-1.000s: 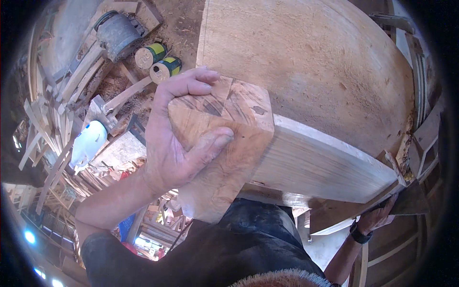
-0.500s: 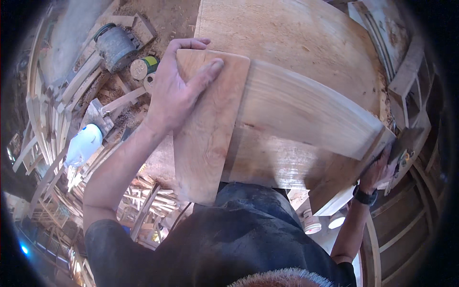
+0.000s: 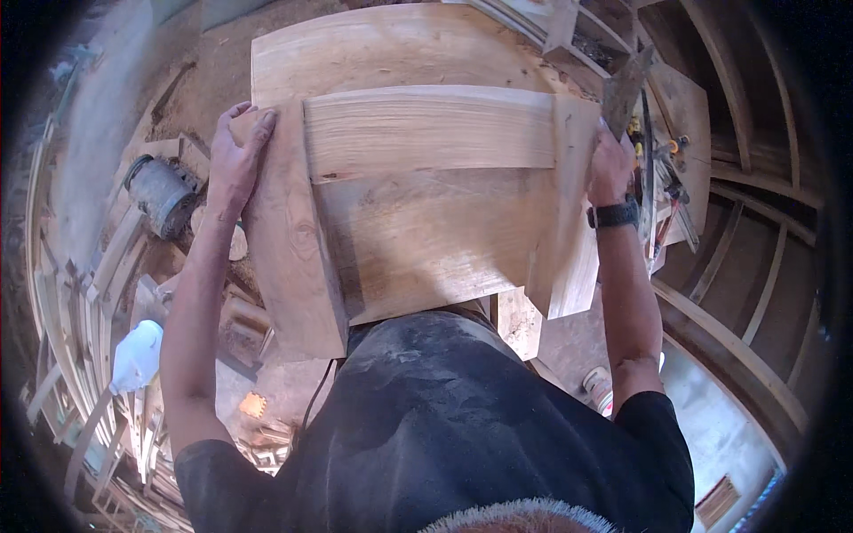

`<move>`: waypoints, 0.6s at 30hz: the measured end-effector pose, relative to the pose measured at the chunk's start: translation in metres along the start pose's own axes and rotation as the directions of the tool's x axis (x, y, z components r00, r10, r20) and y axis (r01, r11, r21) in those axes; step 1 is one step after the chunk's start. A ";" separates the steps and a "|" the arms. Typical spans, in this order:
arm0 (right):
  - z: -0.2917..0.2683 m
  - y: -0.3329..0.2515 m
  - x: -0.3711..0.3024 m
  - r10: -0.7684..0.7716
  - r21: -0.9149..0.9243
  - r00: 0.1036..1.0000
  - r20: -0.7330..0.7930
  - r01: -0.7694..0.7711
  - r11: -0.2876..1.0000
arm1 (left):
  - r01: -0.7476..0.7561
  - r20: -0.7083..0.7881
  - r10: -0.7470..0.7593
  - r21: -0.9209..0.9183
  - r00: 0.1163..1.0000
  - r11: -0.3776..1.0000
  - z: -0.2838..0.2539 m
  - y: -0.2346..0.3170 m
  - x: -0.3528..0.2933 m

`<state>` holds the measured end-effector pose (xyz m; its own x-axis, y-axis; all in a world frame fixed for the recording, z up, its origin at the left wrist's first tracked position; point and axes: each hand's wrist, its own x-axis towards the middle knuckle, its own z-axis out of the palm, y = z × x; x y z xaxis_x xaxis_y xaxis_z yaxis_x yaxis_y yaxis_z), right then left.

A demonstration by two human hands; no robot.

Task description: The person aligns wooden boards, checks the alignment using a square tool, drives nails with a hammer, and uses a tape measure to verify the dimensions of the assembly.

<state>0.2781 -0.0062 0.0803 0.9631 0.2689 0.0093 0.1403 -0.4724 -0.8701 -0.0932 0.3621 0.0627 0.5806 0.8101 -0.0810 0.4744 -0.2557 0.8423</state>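
A wooden assembly of two side boards and a curved crosspiece (image 3: 426, 131) lies before me, over a broad plywood top (image 3: 391, 49). My left hand (image 3: 236, 160) is closed round the far end of the left side board (image 3: 289, 235), thumb on its upper face. My right hand (image 3: 609, 169), below a dark wristwatch (image 3: 613, 212), is closed on the outer edge of the right side board (image 3: 569, 191); its fingertips are partly hidden. The crosspiece spans between the two boards near their far ends. Their near ends reach toward my dark shirt.
A dusty grey metal canister (image 3: 162, 197) stands at the left, near a white plastic jug (image 3: 138, 355) and stacked wood strips (image 3: 67, 320). Hand tools (image 3: 668, 164) lie on a board at the right. A bucket (image 3: 597, 388) stands below my right forearm.
The assembly has swung from a slant to nearly level across the view. Its right side, with my right hand, has moved farther away; my left hand keeps hold of the left board.
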 end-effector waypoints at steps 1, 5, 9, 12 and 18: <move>0.000 -0.003 0.000 0.041 0.150 0.998 0.043 -0.047 0.988 | -0.008 -0.012 0.008 0.015 1.000 1.000 0.001 -0.006 0.002; -0.013 0.018 0.012 0.132 0.255 0.989 0.067 -0.145 0.956 | 0.049 -0.006 -0.049 0.134 0.999 0.990 0.004 0.015 0.000; -0.016 0.021 0.030 0.120 0.162 0.982 0.144 -0.143 0.976 | 0.066 -0.051 -0.057 0.195 0.997 0.979 -0.004 0.000 0.004; -0.053 0.048 0.053 0.217 0.151 0.950 0.226 -0.254 0.955 | 0.115 -0.096 -0.094 0.247 0.991 0.962 0.000 0.002 0.006; -0.082 0.073 0.040 0.208 -0.222 0.941 0.268 -0.150 0.963 | 0.332 0.153 -0.311 -0.138 0.938 0.933 -0.009 0.016 -0.029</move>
<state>0.3461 -0.0990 0.0575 0.8738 0.3794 -0.3042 0.0418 -0.6818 -0.7303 -0.1078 0.3394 0.0836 0.4982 0.7588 -0.4196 0.5440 0.1033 0.8327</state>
